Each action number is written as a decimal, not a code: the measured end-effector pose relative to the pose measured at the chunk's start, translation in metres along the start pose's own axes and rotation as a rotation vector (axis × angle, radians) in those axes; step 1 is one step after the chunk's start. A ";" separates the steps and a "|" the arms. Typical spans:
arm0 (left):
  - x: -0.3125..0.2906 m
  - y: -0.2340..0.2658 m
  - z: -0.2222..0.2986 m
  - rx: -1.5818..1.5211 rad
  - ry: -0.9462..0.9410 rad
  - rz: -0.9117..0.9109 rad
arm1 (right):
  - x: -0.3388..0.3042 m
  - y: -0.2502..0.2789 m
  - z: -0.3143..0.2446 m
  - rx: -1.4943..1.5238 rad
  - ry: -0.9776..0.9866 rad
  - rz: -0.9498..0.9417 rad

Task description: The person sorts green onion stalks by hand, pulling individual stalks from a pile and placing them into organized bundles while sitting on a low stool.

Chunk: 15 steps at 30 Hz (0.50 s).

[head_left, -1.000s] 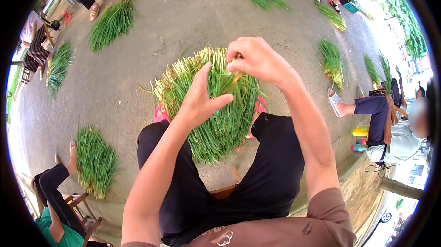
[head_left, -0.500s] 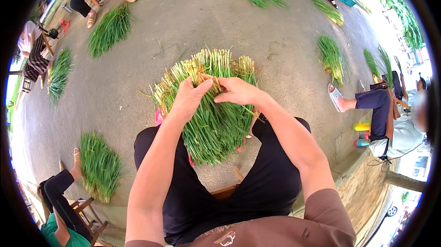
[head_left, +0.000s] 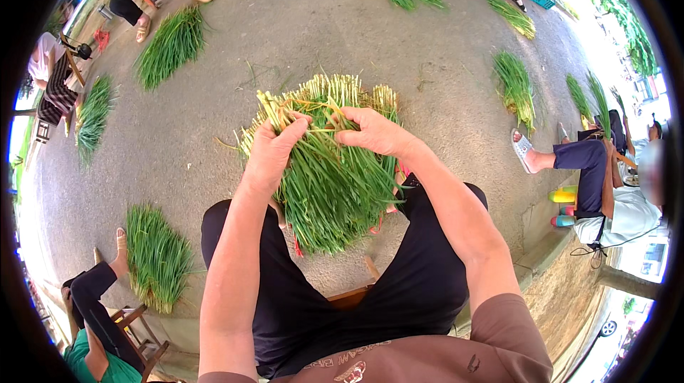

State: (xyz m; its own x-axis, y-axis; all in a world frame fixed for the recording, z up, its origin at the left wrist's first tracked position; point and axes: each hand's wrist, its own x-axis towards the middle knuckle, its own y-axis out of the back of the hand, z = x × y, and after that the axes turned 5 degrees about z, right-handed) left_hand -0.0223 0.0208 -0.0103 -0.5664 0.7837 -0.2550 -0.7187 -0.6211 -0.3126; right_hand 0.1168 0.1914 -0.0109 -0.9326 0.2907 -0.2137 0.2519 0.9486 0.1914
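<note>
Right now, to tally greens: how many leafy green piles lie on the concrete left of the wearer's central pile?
3: the lower-left pile, the far-left pile and the upper-left pile. Others may be hidden.

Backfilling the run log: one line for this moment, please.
left hand: gripping chive-like bundle near pale ends | right hand: at bundle, grip unclear | below: chive-like heap on pavement

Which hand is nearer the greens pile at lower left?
Left. The left hand, holding stalks, is ahead and right of the greens pile; the right hand is farther right.
</note>
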 end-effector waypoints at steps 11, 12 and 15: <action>-0.007 -0.006 0.005 -0.150 0.059 -0.125 | -0.006 -0.009 -0.001 -0.056 -0.087 -0.080; -0.007 -0.006 0.005 -0.151 0.044 -0.121 | -0.006 -0.013 -0.006 -0.071 -0.062 -0.034; -0.009 -0.006 0.006 -0.131 0.032 -0.105 | -0.008 -0.011 -0.015 -0.187 -0.019 0.056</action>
State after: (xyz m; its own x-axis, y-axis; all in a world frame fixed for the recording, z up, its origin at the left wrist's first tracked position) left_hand -0.0155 0.0170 -0.0006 -0.4762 0.8451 -0.2429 -0.7134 -0.5328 -0.4552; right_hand 0.1173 0.1770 0.0029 -0.9132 0.3459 -0.2154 0.2489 0.8920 0.3774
